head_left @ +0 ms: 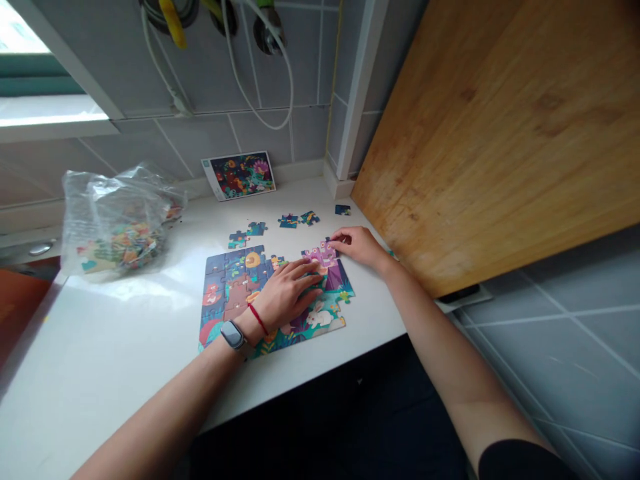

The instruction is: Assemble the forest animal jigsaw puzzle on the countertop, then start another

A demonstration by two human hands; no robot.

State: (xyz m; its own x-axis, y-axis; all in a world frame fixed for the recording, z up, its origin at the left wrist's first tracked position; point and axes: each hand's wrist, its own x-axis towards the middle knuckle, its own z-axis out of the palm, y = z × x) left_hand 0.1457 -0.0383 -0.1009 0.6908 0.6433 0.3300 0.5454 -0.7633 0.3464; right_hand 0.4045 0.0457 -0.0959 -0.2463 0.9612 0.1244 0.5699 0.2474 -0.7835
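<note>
A partly joined jigsaw puzzle lies on the white counter, showing a bear, a white rabbit and purple plants. My left hand rests flat across its middle, fingers stretched out, covering some of the picture. At the puzzle's upper right edge, my right hand has thumb and fingers pinched on a puzzle piece, mostly hidden by the fingertips. Behind the puzzle are several loose pieces, among them a dark blue piece, a blue-and-yellow piece and a teal piece.
A picture card of the puzzle leans against the tiled wall. A clear plastic bag of puzzle pieces stands at the left on the counter. A large wooden board slants along the right side. White cables hang above.
</note>
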